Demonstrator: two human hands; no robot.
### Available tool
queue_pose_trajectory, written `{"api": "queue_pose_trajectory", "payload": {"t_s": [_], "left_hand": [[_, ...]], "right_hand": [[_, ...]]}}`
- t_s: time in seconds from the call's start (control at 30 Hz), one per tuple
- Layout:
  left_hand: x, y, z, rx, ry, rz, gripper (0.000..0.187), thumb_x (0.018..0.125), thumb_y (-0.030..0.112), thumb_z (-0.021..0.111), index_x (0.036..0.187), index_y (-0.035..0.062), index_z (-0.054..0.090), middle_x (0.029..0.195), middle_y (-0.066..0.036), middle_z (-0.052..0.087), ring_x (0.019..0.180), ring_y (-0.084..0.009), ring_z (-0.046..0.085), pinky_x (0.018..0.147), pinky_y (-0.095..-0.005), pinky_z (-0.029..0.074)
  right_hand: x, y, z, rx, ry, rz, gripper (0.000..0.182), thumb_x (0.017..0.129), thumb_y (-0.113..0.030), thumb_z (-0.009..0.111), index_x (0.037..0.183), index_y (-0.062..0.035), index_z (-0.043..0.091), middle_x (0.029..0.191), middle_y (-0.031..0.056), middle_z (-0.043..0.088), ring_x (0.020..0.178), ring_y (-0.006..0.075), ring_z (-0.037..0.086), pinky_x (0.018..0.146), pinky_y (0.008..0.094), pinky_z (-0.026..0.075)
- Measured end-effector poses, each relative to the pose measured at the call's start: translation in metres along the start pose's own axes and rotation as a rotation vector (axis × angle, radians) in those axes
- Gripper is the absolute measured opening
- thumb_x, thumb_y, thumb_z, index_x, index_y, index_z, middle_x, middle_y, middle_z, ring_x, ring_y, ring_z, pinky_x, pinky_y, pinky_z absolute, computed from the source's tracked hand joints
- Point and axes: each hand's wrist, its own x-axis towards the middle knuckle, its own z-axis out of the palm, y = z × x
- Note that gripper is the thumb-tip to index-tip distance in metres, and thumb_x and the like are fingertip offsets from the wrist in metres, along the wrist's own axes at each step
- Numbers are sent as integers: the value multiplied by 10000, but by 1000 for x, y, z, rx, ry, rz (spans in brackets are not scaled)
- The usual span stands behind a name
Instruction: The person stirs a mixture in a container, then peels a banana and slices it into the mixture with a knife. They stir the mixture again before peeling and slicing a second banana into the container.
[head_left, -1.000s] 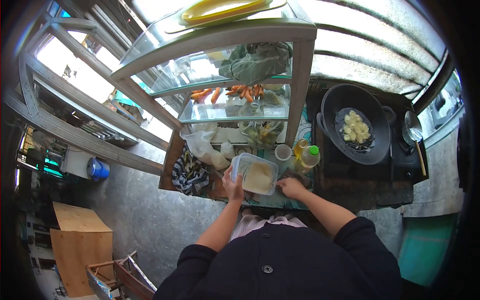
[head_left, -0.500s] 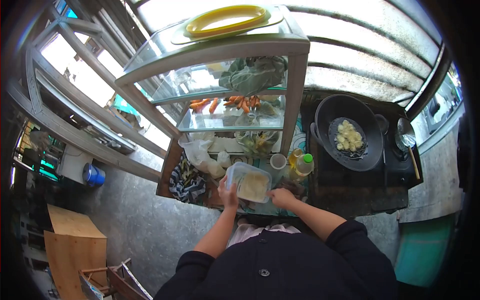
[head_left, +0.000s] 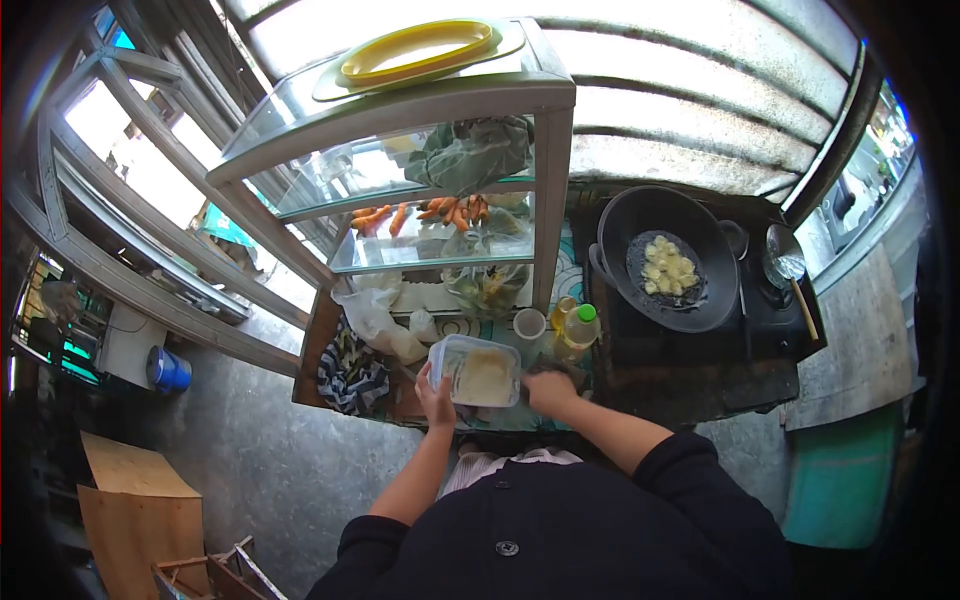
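Observation:
A clear plastic container [head_left: 482,372] with pale batter in it is tilted over the counter edge. My left hand [head_left: 436,398] grips its left side, fingers wrapped round the wall. Beside its right side is my right hand [head_left: 550,393], its fingers closed; what they hold, if anything, is too small to make out. Right behind the container stand a clear cup [head_left: 529,322] and an oil bottle with a green cap [head_left: 578,330]. Several pale yellow pieces [head_left: 668,268] lie in dark oil in a black wok [head_left: 710,230] on the stove.
The glass display case [head_left: 555,200] holds carrots [head_left: 462,210] and bagged greens. On its top lies a yellow oval dish [head_left: 418,50]. A striped cloth [head_left: 350,375] and a white bag [head_left: 370,320] are at the left. A ladle [head_left: 786,262] rests right of the wok.
The whole view has shifted, so the case, wok and counter appear further left. My left hand still holds the container, and my right hand remains closed, now slightly apart from its right side.

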Motion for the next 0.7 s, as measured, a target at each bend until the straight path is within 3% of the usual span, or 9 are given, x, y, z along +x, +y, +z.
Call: {"api": "queue_pose_trajectory", "payload": {"t_s": [0.07, 0.13, 0.2, 0.27, 0.33, 0.43, 0.53, 0.67, 0.7], "left_hand": [[-4, 8, 2, 74, 42, 17, 503, 818, 218, 602, 1280, 62, 480, 1276, -204, 379, 1165, -347, 433, 1028, -408, 328], [-2, 12, -3, 94, 41, 22, 499, 819, 226, 599, 1277, 67, 480, 1278, -206, 384, 1171, -353, 433, 1029, -410, 327], [-2, 11, -1, 102, 53, 13, 495, 820, 234, 596, 1274, 72, 481, 1280, -208, 390, 1177, -360, 432, 1031, -412, 326], [-1, 2, -3, 78, 24, -23, 490, 813, 237, 589, 1267, 81, 487, 1256, -217, 419, 1176, -372, 441, 1028, -415, 329], [-4, 6, -2, 148, 71, 44, 488, 807, 224, 570, 1267, 82, 491, 1223, -227, 454, 1164, -380, 454, 1021, -417, 336], [5, 10, -4, 160, 57, 34, 483, 800, 204, 532, 1268, 91, 499, 1228, -237, 468, 1156, -386, 467, 1011, -420, 349], [7, 17, -5, 142, 39, 4, 490, 793, 202, 525, 1270, 92, 503, 1234, -232, 471, 1145, -390, 477, 1010, -417, 355], [8, 18, -1, 208, 51, 97, 492, 783, 192, 520, 1264, 90, 516, 1225, -225, 482, 1137, -387, 484, 1012, -416, 357], [10, 18, -1, 212, 40, 92, 492, 778, 188, 518, 1259, 87, 522, 1221, -224, 486, 1140, -384, 482, 1013, -415, 358]], "right_hand": [[-6, -2, 29, -52, -235, -2, 351, 795, -140, 497, 1084, -176, 693, 979, 180, 679, 962, 337, 640, 852, 453, 498], [0, 11, 45, 172, -221, 15, 327, 820, -144, 496, 1079, -140, 696, 1000, 180, 678, 981, 339, 635, 854, 432, 497], [12, 36, 61, 558, -41, 148, 297, 861, -172, 497, 1076, -124, 697, 1026, 166, 677, 981, 344, 633, 856, 424, 491], [-6, 20, 38, 445, 60, 150, 280, 877, -188, 501, 1057, -89, 691, 1010, 168, 677, 948, 357, 636, 842, 431, 490], [-8, 9, 36, 170, -169, 113, 268, 875, -199, 512, 1028, -75, 693, 988, 166, 679, 919, 362, 640, 823, 447, 493], [16, 24, 29, 261, -106, -113, 268, 872, -204, 501, 1013, -85, 696, 965, 168, 680, 894, 364, 646, 807, 470, 494], [7, 4, 1, -53, -27, 28, 272, 858, -187, 491, 1016, -116, 700, 962, 150, 685, 883, 359, 650, 799, 469, 502], [10, -7, 11, -53, -189, -64, 271, 830, -174, 503, 1006, -120, 701, 960, 145, 687, 870, 358, 654, 780, 464, 511], [15, -3, 9, 73, -22, -46, 267, 825, -177, 503, 994, -124, 704, 945, 160, 685, 864, 353, 656, 770, 469, 512]]}}
